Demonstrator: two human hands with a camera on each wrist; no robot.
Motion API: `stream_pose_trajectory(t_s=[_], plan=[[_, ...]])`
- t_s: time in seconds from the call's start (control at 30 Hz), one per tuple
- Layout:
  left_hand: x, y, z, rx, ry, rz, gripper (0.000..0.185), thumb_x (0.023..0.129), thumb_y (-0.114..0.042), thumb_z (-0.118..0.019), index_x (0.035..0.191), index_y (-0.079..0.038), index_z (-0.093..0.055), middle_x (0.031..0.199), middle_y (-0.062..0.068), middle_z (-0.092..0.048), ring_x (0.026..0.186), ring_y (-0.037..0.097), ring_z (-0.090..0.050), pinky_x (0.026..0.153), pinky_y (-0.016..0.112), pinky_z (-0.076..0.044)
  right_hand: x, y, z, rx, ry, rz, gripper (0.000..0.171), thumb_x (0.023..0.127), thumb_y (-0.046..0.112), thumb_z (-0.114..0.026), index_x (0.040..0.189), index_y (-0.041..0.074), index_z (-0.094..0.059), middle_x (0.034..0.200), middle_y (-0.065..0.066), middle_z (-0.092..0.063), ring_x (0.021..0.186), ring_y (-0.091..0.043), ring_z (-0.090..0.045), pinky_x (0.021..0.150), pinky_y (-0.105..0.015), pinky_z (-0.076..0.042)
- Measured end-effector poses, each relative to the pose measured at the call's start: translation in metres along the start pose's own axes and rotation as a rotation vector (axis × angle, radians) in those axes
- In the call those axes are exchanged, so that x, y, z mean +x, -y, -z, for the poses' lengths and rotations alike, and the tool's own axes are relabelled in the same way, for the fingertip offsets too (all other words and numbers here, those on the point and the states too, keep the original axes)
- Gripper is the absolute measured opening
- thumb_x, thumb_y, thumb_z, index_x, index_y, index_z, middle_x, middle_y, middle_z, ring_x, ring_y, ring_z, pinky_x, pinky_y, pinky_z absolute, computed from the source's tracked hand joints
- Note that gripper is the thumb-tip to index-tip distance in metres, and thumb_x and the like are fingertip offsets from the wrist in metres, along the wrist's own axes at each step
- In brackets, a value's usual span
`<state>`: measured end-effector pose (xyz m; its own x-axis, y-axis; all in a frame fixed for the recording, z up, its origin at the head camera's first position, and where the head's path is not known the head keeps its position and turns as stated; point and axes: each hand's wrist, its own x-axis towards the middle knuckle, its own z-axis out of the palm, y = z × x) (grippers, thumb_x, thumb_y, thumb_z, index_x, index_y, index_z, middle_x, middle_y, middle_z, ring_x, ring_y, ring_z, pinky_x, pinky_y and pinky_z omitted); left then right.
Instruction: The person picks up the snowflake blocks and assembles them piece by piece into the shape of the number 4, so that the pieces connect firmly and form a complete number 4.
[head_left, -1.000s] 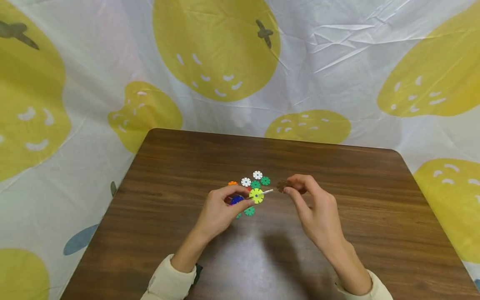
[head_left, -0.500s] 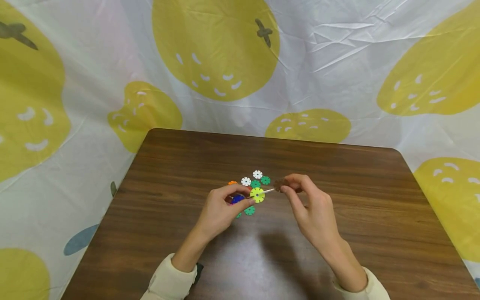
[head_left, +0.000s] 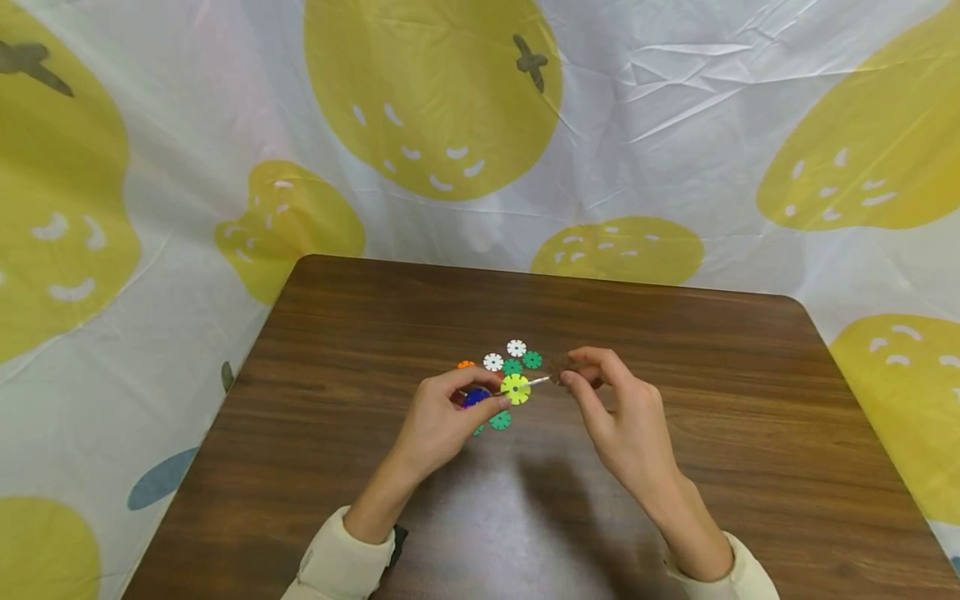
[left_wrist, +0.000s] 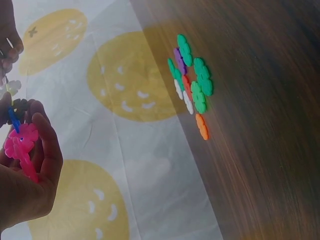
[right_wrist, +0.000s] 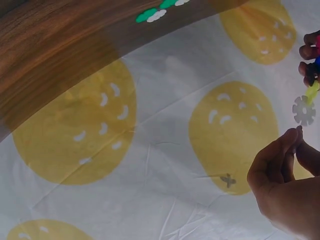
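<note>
My left hand grips a chain of slotted snowflake discs above the table. In the left wrist view it includes pink discs in the palm and a blue disc. A yellow disc stands out past the left fingertips, with a white disc slotted into it, seen edge-on from the head. Between thumb and fingers, my right hand pinches a brown disc. The brown disc's edge is right at the white disc's outer rim. Fingers partly hide the brown disc.
Loose discs lie on the brown wooden table behind and below the left hand: white, several green, orange, red and purple. A fruit-patterned cloth hangs behind the table's far edge.
My right hand has moved slightly left, bringing the brown disc from just apart to the white disc's rim. The left hand and its chain have hardly moved.
</note>
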<state>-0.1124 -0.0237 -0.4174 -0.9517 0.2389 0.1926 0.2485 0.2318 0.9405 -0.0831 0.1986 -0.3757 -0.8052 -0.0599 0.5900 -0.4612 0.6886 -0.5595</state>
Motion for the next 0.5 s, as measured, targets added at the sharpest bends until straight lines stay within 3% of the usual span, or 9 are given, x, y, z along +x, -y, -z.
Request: stream_pose_trajectory(t_s=[0.27, 0.5], plan=[[0.0, -0.0001, -0.0018, -0.021, -0.016, -0.017, 0.017, 0.085, -0.019, -0.086, 0.1, -0.015, -0.079, 0.095, 0.001, -0.077, 0.071, 0.013, -0.06, 0.063, 0.022, -0.051, -0.0026, -0.0018, -0.0047, 0.059, 0.033, -0.043, 0.018, 0.094, 0.005, -0.074, 0.111, 0.005, -0.069, 0.076, 0.003, -0.072, 0.069, -0.004, -0.064, 0.051, -0.014, -0.044], [0.0001, -0.0007, -0.0027, -0.021, -0.043, -0.035, 0.018, 0.083, -0.017, -0.087, 0.099, -0.014, -0.081, 0.093, 0.004, -0.077, 0.069, 0.011, -0.058, 0.059, 0.02, -0.048, -0.0046, -0.0019, -0.0071, 0.159, 0.058, -0.141, 0.015, 0.097, 0.005, -0.07, 0.112, 0.003, -0.069, 0.077, -0.001, -0.074, 0.072, -0.005, -0.066, 0.055, -0.015, -0.049]])
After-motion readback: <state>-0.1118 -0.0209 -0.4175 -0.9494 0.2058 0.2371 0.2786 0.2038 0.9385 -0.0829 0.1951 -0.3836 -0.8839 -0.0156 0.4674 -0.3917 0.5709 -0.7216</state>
